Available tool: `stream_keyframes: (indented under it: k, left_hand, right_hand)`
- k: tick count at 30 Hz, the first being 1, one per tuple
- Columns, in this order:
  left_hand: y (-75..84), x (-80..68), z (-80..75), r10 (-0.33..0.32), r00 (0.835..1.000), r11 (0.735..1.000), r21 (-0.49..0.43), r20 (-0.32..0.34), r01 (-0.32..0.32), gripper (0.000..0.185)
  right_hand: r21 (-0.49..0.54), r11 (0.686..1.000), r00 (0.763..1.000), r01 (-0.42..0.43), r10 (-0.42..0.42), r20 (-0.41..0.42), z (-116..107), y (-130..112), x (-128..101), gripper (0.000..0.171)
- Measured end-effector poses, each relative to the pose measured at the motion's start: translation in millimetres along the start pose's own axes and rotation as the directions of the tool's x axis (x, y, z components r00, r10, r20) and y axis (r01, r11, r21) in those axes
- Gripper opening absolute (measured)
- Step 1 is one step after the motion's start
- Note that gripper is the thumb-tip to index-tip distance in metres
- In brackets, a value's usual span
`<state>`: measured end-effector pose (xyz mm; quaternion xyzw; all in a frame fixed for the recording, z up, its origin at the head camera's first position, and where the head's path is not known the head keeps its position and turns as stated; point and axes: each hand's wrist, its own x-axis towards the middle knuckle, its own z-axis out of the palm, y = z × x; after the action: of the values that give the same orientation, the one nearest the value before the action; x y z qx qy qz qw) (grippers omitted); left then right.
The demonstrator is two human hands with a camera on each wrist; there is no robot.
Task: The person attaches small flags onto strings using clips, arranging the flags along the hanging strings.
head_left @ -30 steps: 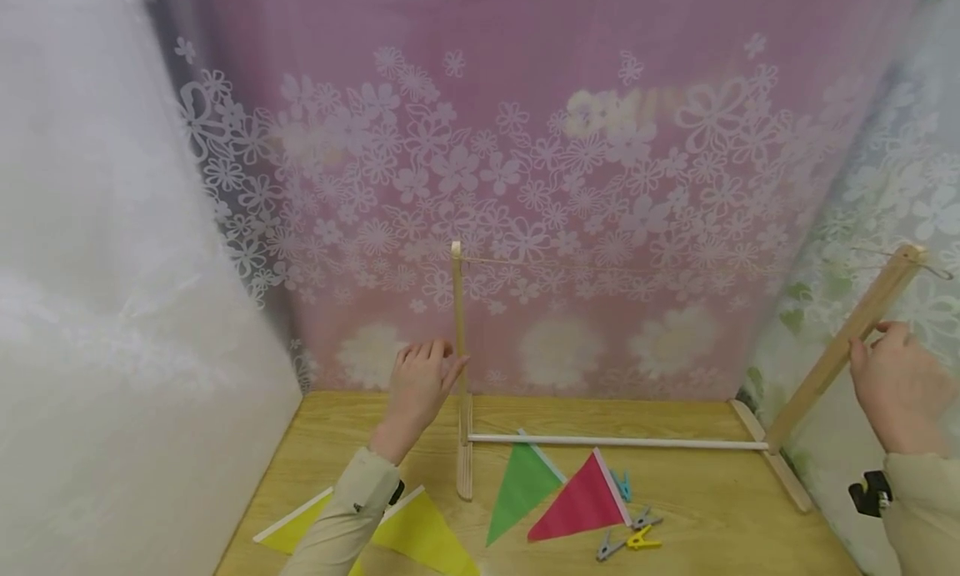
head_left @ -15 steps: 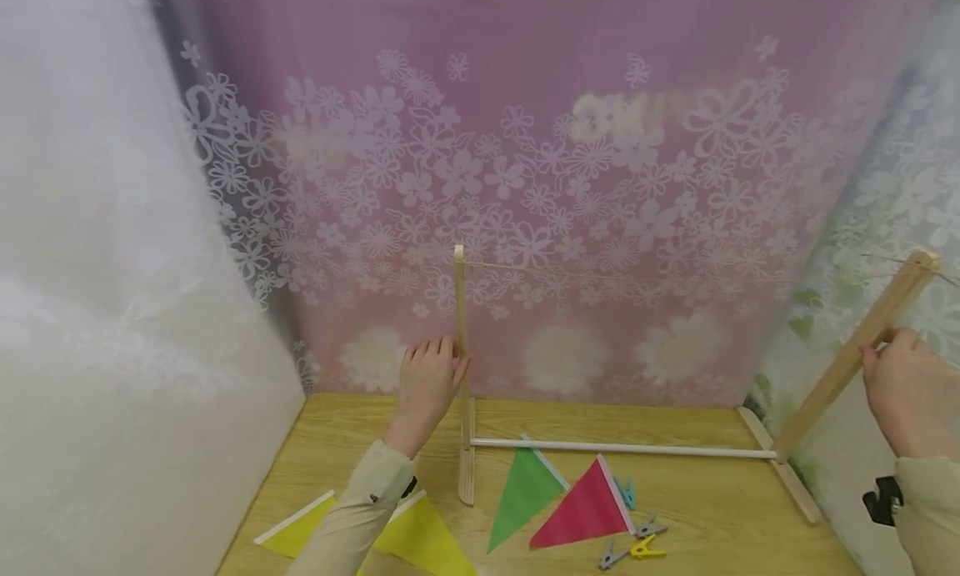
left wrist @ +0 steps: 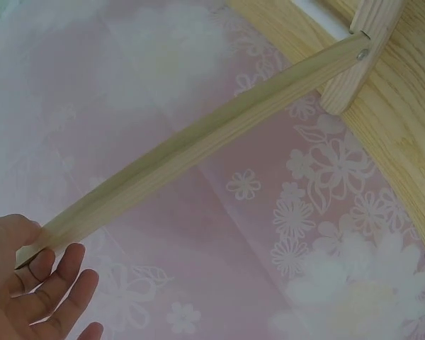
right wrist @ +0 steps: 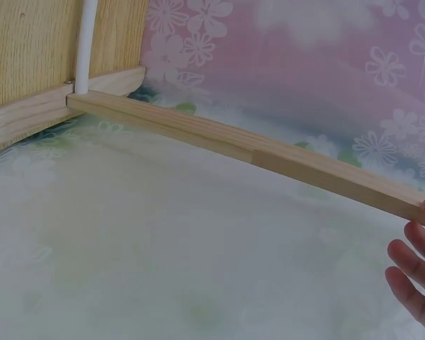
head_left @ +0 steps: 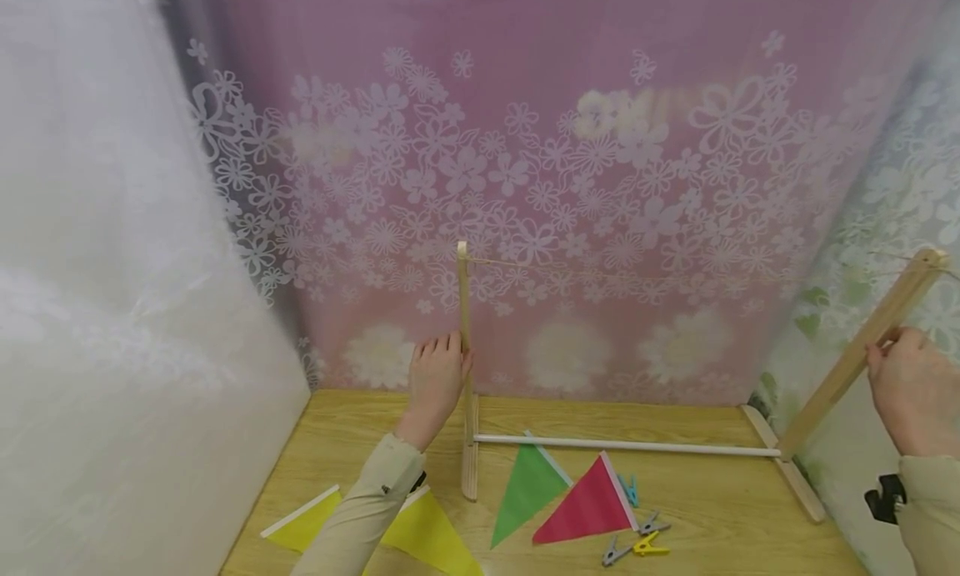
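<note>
The wooden frame [head_left: 828, 397] standing here on the tabletop [head_left: 360, 426] looks light and stiff, best held by its uprights [left wrist: 198, 143], where the left hand [head_left: 437, 380] and right hand [head_left: 913, 388] each pinch one.

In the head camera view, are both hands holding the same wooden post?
No, the left hand grips the left post, while the right hand grips the right post.
</note>
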<state>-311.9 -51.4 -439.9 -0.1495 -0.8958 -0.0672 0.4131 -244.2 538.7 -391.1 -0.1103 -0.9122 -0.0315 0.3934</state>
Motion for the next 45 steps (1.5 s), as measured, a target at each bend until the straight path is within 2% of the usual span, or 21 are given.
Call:
stream_keyframes:
  k: [6, 12, 16, 20, 24, 30, 35, 40, 45]
  left_hand:
    - [-2.8, -0.2, -0.3, -0.022, 1.000, 1.000, 0.018, -0.003, 0.022, 0.029]
    - [-8.0, -1.9, 1.0, -0.047, 0.999, 0.999, 0.008, -0.002, 0.047, 0.030]
    - [-12.7, -3.9, 2.1, -0.058, 0.998, 0.998, -0.012, -0.005, 0.058, 0.030]
    - [-17.3, -5.6, 2.3, -0.059, 0.998, 0.998, -0.011, -0.027, 0.059, 0.030]
    - [-22.0, -7.0, 1.6, -0.065, 0.997, 0.998, -0.007, -0.042, 0.065, 0.031]
    - [-28.2, -8.6, -2.3, -0.089, 0.996, 0.996, -0.016, -0.013, 0.089, 0.029]
    - [-33.4, -9.7, -3.5, -0.109, 0.994, 0.994, -0.013, 0.004, 0.109, 0.028]
    - [-38.4, -11.1, -4.4, -0.106, 0.994, 0.994, -0.022, -0.012, 0.106, 0.028]
    - [-43.6, -13.2, -7.6, -0.100, 0.995, 0.995, -0.015, -0.016, 0.100, 0.028]
  right_hand:
    - [0.030, 0.999, 0.999, 0.016, -0.014, -0.040, -3, -5, -2, 0.026]
    - [0.044, 0.997, 0.983, 0.064, -0.055, -0.173, 1, -11, -2, 0.023]
    - [0.077, 0.995, 0.976, 0.058, -0.041, -0.214, 1, -16, -4, 0.022]
    - [0.136, 0.990, 0.977, 0.039, -0.010, -0.211, 1, -20, -5, 0.020]
    - [0.151, 0.988, 0.981, 0.014, 0.016, -0.196, 2, -24, -7, 0.019]
    - [0.151, 0.988, 0.986, -0.027, 0.051, -0.161, 3, -30, -10, 0.020]
    - [0.168, 0.986, 0.982, 0.000, 0.032, -0.184, 2, -35, -12, 0.019]
    - [0.168, 0.986, 0.984, 0.017, 0.014, -0.180, -1, -40, -14, 0.021]
    - [0.162, 0.984, 0.974, 0.074, -0.036, -0.224, 1, -40, -15, 0.023]
